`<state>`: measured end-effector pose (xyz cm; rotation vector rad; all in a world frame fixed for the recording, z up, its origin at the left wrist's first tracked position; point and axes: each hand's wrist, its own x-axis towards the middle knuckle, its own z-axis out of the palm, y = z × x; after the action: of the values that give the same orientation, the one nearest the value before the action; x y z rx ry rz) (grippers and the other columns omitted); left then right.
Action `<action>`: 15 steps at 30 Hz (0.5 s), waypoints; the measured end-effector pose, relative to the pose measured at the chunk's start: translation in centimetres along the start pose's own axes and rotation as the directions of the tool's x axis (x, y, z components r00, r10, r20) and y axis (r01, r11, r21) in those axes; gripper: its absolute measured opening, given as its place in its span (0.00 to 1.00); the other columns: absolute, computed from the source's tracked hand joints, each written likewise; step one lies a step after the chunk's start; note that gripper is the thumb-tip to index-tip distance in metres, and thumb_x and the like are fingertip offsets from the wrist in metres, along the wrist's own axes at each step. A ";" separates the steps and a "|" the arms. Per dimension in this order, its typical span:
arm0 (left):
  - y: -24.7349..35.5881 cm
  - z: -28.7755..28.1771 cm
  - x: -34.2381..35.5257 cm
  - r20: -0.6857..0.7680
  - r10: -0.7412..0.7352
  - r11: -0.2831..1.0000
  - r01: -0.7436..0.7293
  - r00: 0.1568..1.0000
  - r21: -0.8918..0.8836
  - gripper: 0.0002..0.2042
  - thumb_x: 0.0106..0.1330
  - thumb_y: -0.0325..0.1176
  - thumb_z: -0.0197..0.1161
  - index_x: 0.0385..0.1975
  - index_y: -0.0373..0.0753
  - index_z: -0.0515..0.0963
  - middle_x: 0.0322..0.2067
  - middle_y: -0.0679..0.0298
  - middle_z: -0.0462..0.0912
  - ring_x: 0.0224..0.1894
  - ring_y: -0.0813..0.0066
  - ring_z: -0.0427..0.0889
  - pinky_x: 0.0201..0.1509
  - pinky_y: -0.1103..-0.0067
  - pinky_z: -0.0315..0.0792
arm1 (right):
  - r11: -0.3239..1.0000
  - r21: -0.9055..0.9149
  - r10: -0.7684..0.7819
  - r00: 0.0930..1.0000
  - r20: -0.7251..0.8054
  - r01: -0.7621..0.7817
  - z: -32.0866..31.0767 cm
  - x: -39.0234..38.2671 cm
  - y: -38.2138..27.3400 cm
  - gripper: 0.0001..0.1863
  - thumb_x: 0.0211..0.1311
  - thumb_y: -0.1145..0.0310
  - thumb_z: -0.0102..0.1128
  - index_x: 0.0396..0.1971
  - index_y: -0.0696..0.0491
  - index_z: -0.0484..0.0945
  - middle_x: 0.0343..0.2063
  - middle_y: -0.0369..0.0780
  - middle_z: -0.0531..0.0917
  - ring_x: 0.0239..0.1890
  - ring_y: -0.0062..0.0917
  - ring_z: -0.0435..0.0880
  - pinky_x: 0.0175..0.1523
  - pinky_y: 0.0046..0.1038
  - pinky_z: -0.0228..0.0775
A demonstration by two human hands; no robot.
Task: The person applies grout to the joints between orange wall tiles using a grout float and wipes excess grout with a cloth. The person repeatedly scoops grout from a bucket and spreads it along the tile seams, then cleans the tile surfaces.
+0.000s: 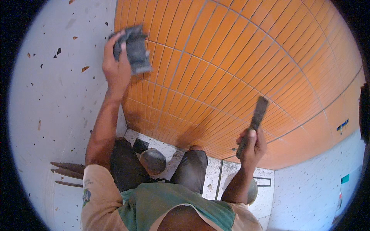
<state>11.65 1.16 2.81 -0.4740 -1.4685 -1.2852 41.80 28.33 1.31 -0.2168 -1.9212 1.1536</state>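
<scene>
My left hand (117, 67) grips a dark grey, crumpled pad or cloth (134, 54), blurred, against the upper left of the orange wall of narrow tiles (200, 84), near the corner with the speckled white wall (58, 96). Lower on the right, my right hand (252, 144) is closed around a long, flat, dark bar-like tool (259, 109), angled upward in front of the tiles. Thin grey grout lines run between the tiles.
Between my knees a round grey container (152, 161) stands by a dark square (140, 144) on the speckled floor (212, 175). Another round object (252, 192) is partly behind my right arm. Dark strips (67, 170) lie at left. A small blue fitting (342, 125) is on the right.
</scene>
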 end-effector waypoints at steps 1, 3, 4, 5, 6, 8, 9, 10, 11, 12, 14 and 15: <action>0.3 -0.8 -1.7 0.033 -0.118 0.993 0.118 0.993 -0.013 0.13 0.71 0.31 0.55 0.52 0.36 0.74 0.51 0.57 0.78 0.55 0.65 0.75 0.62 0.72 0.66 | 1.000 -0.028 -0.010 0.999 0.034 0.011 0.7 0.4 -0.2 0.16 0.72 0.62 0.49 0.45 0.60 0.76 0.24 0.35 0.75 0.23 0.16 0.74 0.27 0.19 0.67; 0.1 -2.7 -5.4 0.111 -0.243 0.969 0.248 0.964 -0.025 0.13 0.70 0.32 0.56 0.52 0.35 0.75 0.50 0.56 0.78 0.54 0.64 0.76 0.61 0.71 0.66 | 0.997 -0.069 -0.023 0.994 0.108 0.031 2.4 1.3 -0.7 0.18 0.72 0.61 0.50 0.50 0.60 0.76 0.24 0.34 0.74 0.24 0.15 0.73 0.27 0.18 0.67; -0.6 -3.4 -7.6 0.155 -0.260 0.963 0.268 0.953 -0.034 0.14 0.70 0.33 0.56 0.51 0.35 0.75 0.49 0.55 0.79 0.53 0.64 0.76 0.60 0.71 0.67 | 0.998 -0.058 -0.009 0.993 0.120 0.016 3.1 1.8 -0.9 0.19 0.72 0.61 0.51 0.52 0.59 0.75 0.25 0.33 0.74 0.24 0.14 0.73 0.27 0.18 0.67; -0.1 -4.2 -9.8 0.179 -0.380 0.922 0.388 0.907 -0.011 0.14 0.70 0.33 0.57 0.51 0.34 0.75 0.47 0.55 0.79 0.52 0.64 0.77 0.59 0.71 0.68 | 0.999 -0.040 0.008 0.991 0.137 -0.002 3.8 2.2 -1.0 0.19 0.71 0.61 0.51 0.54 0.59 0.75 0.25 0.33 0.74 0.24 0.14 0.73 0.27 0.18 0.67; -0.1 -4.7 -11.9 0.198 -0.504 0.859 0.512 0.841 0.014 0.14 0.69 0.34 0.58 0.50 0.34 0.75 0.46 0.55 0.80 0.50 0.65 0.77 0.57 0.71 0.68 | 0.999 -0.032 0.027 0.987 0.160 -0.022 4.5 2.5 -1.0 0.20 0.71 0.60 0.52 0.56 0.58 0.74 0.25 0.33 0.74 0.24 0.14 0.73 0.27 0.18 0.67; -1.7 -5.7 -16.8 0.172 -0.613 0.784 0.621 0.771 0.011 0.14 0.69 0.35 0.59 0.49 0.32 0.76 0.45 0.55 0.80 0.49 0.65 0.78 0.56 0.71 0.69 | 0.994 -0.014 0.109 0.950 0.293 -0.110 5.2 2.7 -0.9 0.20 0.71 0.60 0.53 0.55 0.58 0.75 0.25 0.33 0.74 0.24 0.14 0.73 0.27 0.18 0.67; -2.1 -7.0 -19.3 0.160 -0.679 0.728 0.685 0.716 0.022 0.15 0.69 0.35 0.59 0.48 0.32 0.76 0.44 0.55 0.81 0.48 0.66 0.78 0.56 0.71 0.69 | 0.985 -0.021 0.169 0.915 0.366 -0.173 5.5 2.5 -0.9 0.21 0.71 0.59 0.53 0.55 0.57 0.75 0.24 0.33 0.74 0.24 0.14 0.73 0.27 0.18 0.66; -2.6 -8.1 -21.0 0.110 -0.676 0.737 0.672 0.729 0.076 0.15 0.68 0.36 0.60 0.48 0.32 0.76 0.43 0.55 0.81 0.47 0.66 0.78 0.54 0.71 0.70 | 0.958 -0.119 0.286 0.863 0.416 -0.260 5.8 1.9 -0.6 0.21 0.70 0.58 0.54 0.54 0.58 0.75 0.24 0.33 0.74 0.24 0.15 0.73 0.28 0.20 0.67; -3.6 -8.5 -22.4 0.070 -0.675 0.735 0.662 0.734 0.142 0.16 0.68 0.37 0.60 0.47 0.31 0.76 0.43 0.55 0.81 0.45 0.66 0.78 0.53 0.71 0.71 | 0.947 -0.184 0.322 0.820 0.474 -0.265 6.1 1.3 0.7 0.21 0.69 0.58 0.55 0.54 0.58 0.75 0.23 0.34 0.74 0.24 0.15 0.73 0.28 0.20 0.67; -3.6 -9.1 -22.7 0.029 -0.655 0.744 0.638 0.755 0.200 0.16 0.68 0.37 0.60 0.47 0.31 0.76 0.42 0.55 0.81 0.44 0.66 0.78 0.52 0.71 0.71 | 0.933 -0.243 0.356 0.769 0.531 -0.264 6.3 0.6 2.1 0.22 0.69 0.58 0.56 0.53 0.59 0.75 0.23 0.34 0.74 0.25 0.15 0.73 0.28 0.21 0.67; -3.2 -11.0 -22.3 -0.021 -0.628 0.755 0.615 0.778 0.226 0.15 0.68 0.38 0.61 0.45 0.31 0.76 0.40 0.54 0.81 0.42 0.64 0.78 0.50 0.70 0.72 | 0.877 -0.387 0.478 0.602 0.640 -0.285 6.9 -2.3 5.2 0.21 0.68 0.60 0.56 0.53 0.59 0.75 0.25 0.38 0.76 0.26 0.19 0.75 0.31 0.24 0.70; -4.0 -11.6 -22.2 -0.008 -0.597 0.767 0.574 0.802 0.286 0.16 0.66 0.38 0.62 0.44 0.31 0.76 0.39 0.54 0.81 0.42 0.64 0.79 0.49 0.70 0.72 | 0.843 -0.455 0.536 0.525 0.660 -0.288 7.3 -3.6 7.0 0.20 0.67 0.61 0.56 0.53 0.58 0.76 0.26 0.40 0.78 0.27 0.23 0.77 0.34 0.27 0.71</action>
<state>21.22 -3.00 -20.35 0.1491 -1.9249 -1.5134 36.75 25.69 -7.79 -0.4172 -2.9562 1.4081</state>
